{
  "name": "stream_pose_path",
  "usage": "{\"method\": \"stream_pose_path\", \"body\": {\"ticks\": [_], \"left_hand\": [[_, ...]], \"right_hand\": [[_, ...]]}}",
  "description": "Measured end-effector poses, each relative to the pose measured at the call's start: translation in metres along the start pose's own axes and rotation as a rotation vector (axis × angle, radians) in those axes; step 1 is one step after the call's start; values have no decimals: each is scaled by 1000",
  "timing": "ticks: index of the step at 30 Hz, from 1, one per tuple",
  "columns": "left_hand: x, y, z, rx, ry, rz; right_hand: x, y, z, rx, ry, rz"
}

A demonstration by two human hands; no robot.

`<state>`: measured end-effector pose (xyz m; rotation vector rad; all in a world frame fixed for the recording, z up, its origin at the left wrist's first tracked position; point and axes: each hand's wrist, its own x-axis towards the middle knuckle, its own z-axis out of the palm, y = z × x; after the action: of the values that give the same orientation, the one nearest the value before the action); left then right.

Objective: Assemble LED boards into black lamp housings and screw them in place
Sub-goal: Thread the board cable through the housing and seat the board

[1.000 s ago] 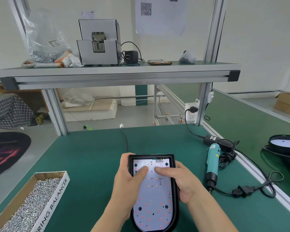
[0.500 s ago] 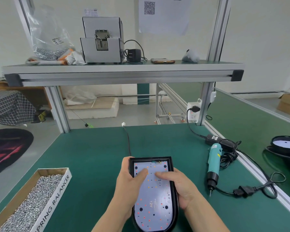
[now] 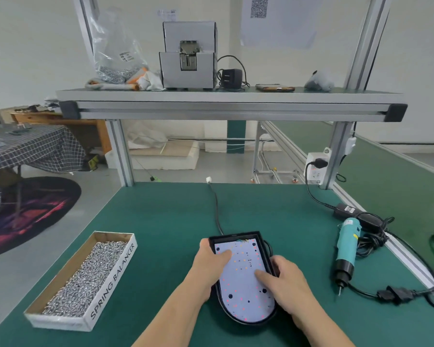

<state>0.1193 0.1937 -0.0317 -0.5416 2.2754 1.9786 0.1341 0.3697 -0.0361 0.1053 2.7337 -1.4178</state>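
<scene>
A black lamp housing lies flat on the green bench in front of me. A white LED board with red and orange dots sits inside it. My left hand grips the housing's left edge, its thumb pressing the board near the top left. My right hand holds the right edge, with its thumb on the board's middle right. A black cable runs from the housing's top toward the back of the bench.
A cardboard box full of small screws sits at the left. A teal electric screwdriver lies at the right among tangled power cords, beside a black adapter. An aluminium shelf overhead carries a grey screw feeder.
My right thumb has slid from the board's top down to its middle right. The left hand keeps its hold. The housing now lies slightly turned.
</scene>
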Motion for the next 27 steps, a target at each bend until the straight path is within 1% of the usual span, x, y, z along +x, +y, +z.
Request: {"method": "stream_pose_path", "body": {"ticks": [2,3,5,7,8,10,11,12,14,16,17,21,24,27], "left_hand": [[-2,4,-9,174,-20,5],[-3,5,-17,269,9,21],[-6,10,-47,425,151,109],[-9,15,-90,544,337,229],[-9,16,-116,624,435,254],[-11,17,-167,785,601,207],[-12,16,-188,858,641,144],[-12,14,-205,938,635,65],[-13,6,-224,1112,482,-63],[-11,-7,-228,1204,325,-75],[-10,-13,-228,1211,300,-50],[-5,-23,-226,1179,384,77],[-3,-30,-227,1110,457,119],[-3,-32,-230,1108,507,145]], "right_hand": [[2,2,0,25,-4,34],[2,3,0,44,-13,47],[4,6,-1,71,-29,59],[5,8,-1,85,-43,66],[5,8,-1,87,-49,67],[6,8,0,66,-54,51],[7,9,0,46,-52,38],[8,8,0,25,-49,29],[9,8,-1,-3,-50,20],[10,8,-2,-7,-58,13],[10,8,-2,-6,-64,8],[11,7,-1,4,-70,19],[11,8,-1,8,-70,27],[9,7,-2,7,-76,26]]}}
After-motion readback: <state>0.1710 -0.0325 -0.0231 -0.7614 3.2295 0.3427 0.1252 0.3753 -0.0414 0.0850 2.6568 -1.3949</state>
